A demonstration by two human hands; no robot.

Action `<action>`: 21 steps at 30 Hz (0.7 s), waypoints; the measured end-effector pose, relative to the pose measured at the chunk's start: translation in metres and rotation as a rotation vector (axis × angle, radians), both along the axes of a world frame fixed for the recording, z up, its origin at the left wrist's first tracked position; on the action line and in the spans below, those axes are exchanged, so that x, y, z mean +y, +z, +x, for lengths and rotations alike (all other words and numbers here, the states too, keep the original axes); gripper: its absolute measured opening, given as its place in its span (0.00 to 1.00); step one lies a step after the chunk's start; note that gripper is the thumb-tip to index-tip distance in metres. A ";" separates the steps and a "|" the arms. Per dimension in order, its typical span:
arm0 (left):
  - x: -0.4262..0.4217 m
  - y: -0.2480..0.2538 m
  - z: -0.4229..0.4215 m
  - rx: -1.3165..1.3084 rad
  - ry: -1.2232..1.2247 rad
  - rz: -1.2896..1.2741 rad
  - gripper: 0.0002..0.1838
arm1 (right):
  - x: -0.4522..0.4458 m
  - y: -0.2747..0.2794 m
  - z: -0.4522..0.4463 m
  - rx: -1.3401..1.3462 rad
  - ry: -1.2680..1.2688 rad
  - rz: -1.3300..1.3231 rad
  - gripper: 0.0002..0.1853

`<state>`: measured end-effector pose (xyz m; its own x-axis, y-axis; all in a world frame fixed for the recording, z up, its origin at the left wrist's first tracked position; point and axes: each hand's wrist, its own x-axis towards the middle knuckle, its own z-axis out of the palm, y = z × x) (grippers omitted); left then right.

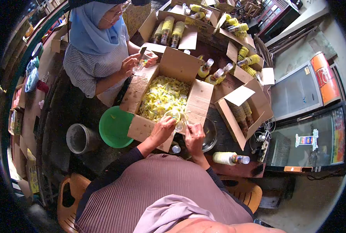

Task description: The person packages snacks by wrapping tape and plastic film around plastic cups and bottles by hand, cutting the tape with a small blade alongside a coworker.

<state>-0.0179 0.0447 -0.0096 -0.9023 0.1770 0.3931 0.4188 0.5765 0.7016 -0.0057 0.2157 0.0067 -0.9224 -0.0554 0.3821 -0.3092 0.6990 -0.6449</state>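
An open cardboard box (199, 99) stands in front of me, filled with yellow and whitish scraps (163, 97). Over its near edge my left hand (162, 130) is closed on a clear plastic cup (174, 115), whose shape is partly hidden by my fingers. Just to the right, my right hand (195, 136) is pinched closed near the cup's side. Whatever lies between those fingertips is too small to make out. Below the hands, a clear bottle end (175, 149) pokes out, and a clear bowl (210, 136) sits partly behind my right hand.
Across the table a person (97, 50) holds a clear cup and a thin blade. A green basin (114, 128) and a grey bucket (79, 138) stand left. Boxes of yellow stacked cups (167, 29) line the back; a wrapped stack (225, 158) lies right, before a glass-door cooler (305, 139).
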 end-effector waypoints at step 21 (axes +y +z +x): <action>-0.003 -0.011 -0.005 -0.038 -0.022 -0.077 0.05 | -0.012 -0.024 -0.027 -0.501 0.000 -0.583 0.08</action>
